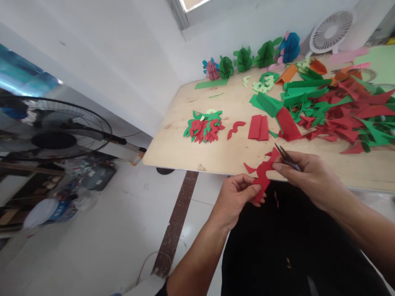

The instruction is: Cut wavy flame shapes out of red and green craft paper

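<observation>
My left hand (239,195) pinches a piece of red paper (263,172) with a wavy cut edge, held over the table's front edge. On its other side my right hand (304,172) is closed around a pair of scissors (286,156), their dark blades pointing up and left. The right thumb is against or very close to the paper's upper end. Just beyond, small red offcuts (249,168) lie on the wood. Further back are two folded red paper rectangles (258,127) and a wavy red cut-out (236,129). The scissors' handles are mostly hidden by my fingers.
On the wooden table (173,144) lie a pile of red and green cut-outs (203,127) and a large heap of paper scraps (345,111). Folded paper figures (243,59) and a small white fan (331,33) stand along the wall. A black floor fan (54,139) is at left.
</observation>
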